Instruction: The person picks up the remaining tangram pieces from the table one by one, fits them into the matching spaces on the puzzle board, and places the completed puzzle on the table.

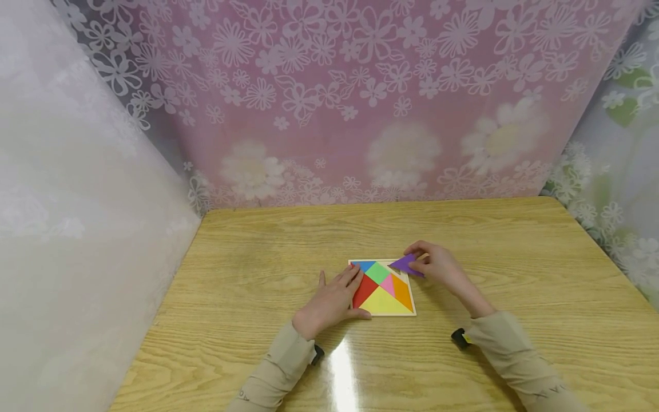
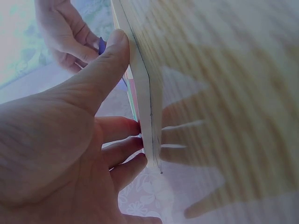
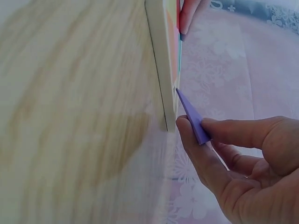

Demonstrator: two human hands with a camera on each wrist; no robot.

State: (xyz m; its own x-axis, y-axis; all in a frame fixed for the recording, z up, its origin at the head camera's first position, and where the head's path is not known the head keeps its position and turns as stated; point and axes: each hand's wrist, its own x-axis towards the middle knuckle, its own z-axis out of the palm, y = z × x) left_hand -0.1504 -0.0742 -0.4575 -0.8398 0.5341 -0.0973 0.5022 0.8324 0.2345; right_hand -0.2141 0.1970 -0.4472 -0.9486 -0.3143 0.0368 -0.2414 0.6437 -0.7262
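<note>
A square wooden tangram board (image 1: 393, 315) lies on the table with coloured pieces set in it: blue, green, red, yellow, pink and orange. My left hand (image 1: 329, 300) rests on its left side, fingers extended over the red piece (image 1: 365, 290) and blue piece (image 1: 364, 265), thumb along the near edge. My right hand (image 1: 437, 266) pinches a purple triangle (image 3: 194, 119) between thumb and fingers. It is tilted over the board's far right corner, where bare pale wood shows. One tip meets or nearly meets the board; exact contact is unclear.
The wood-grain table (image 1: 247, 252) extends around the board. A flowered pink cloth (image 1: 329, 114) hangs behind the table's far edge, with pale cloth at the left and flowered cloth at the right. Black wrist devices (image 1: 460, 339) sit by both sleeves.
</note>
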